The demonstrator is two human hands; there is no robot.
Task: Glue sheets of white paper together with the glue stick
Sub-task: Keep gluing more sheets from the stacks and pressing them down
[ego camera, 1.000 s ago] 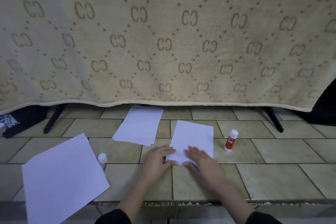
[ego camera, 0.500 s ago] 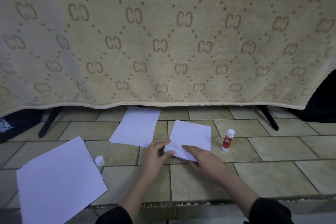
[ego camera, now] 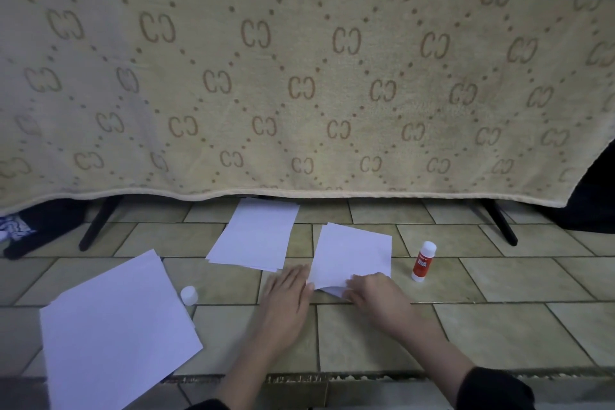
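Nearest, two dark sleeves (ego camera: 492, 389) lead out to both hands over the tiled floor (ego camera: 499, 329). To the left lies a large stack of white paper (ego camera: 113, 333), and just beyond its far right corner stands a small white cap (ego camera: 189, 295). The left hand (ego camera: 286, 299) lies flat on the floor, its fingers (ego camera: 296, 276) straight and close together, their tips touching the left edge of the small paper sheets (ego camera: 352, 256). The right hand (ego camera: 376, 293) rests on the near edge of those sheets, fingers (ego camera: 357, 283) curled and pinching the top sheet's near edge, which is lifted slightly off the one beneath. Just right of the sheets stands the glue stick (ego camera: 423, 261), upright, uncapped, apart from both hands. Left of the sheets lies another paper pile (ego camera: 256, 235). Behind everything hangs a beige patterned blanket (ego camera: 299, 93) over dark legs (ego camera: 100, 223).
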